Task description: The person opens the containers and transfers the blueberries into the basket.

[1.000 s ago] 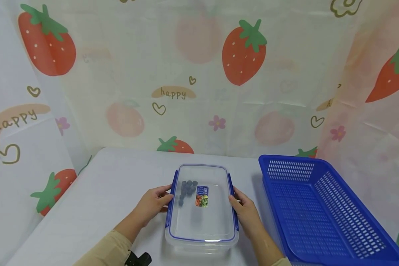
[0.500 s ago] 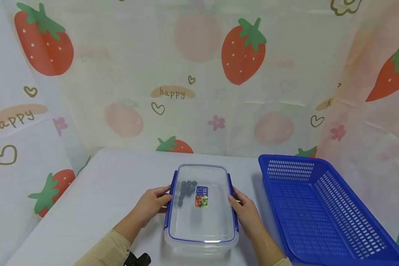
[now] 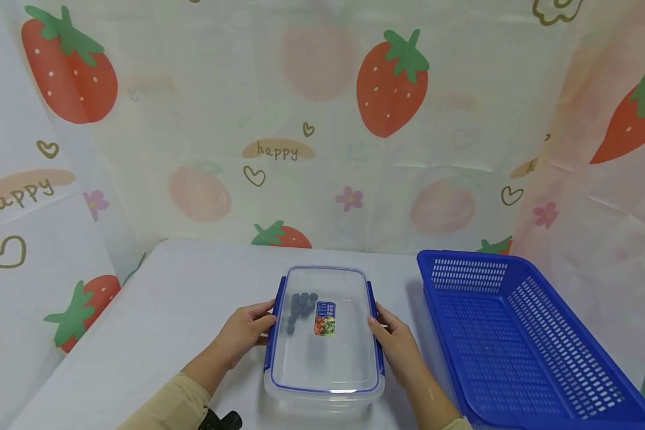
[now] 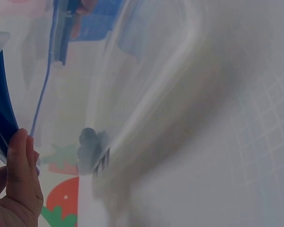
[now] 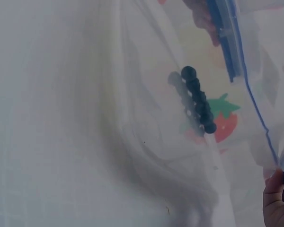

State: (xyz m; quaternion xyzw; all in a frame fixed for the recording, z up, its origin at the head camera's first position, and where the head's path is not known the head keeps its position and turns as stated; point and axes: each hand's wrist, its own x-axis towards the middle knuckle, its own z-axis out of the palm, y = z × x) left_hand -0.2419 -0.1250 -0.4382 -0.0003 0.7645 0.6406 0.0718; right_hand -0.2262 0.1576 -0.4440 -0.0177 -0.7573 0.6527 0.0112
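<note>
A clear plastic food storage box (image 3: pixel 333 358) with a blue-rimmed lid stands in the middle of the head view, long side pointing away from me. Dark round blueberries (image 3: pixel 301 306) lie in its far left part, seen through the lid; they also show through the wall in the right wrist view (image 5: pixel 199 101). My left hand (image 3: pixel 244 331) holds the left side at the blue clip (image 4: pixel 2 104), thumb near the lid's edge. On the opposite side my right hand (image 3: pixel 398 340) grips the right edge and its clip (image 3: pixel 376 325). Most fingertips are hidden behind the box's sides.
A large blue perforated plastic basket (image 3: pixel 435 310) stands to the right of the box, with no contents visible. White cloth covers the table (image 3: pixel 209 269). Behind it hangs a curtain (image 3: pixel 312 197) printed with strawberries.
The head view has drifted very slightly, so everything sits a little further left in it. Both hands keep the same hold on the box.
</note>
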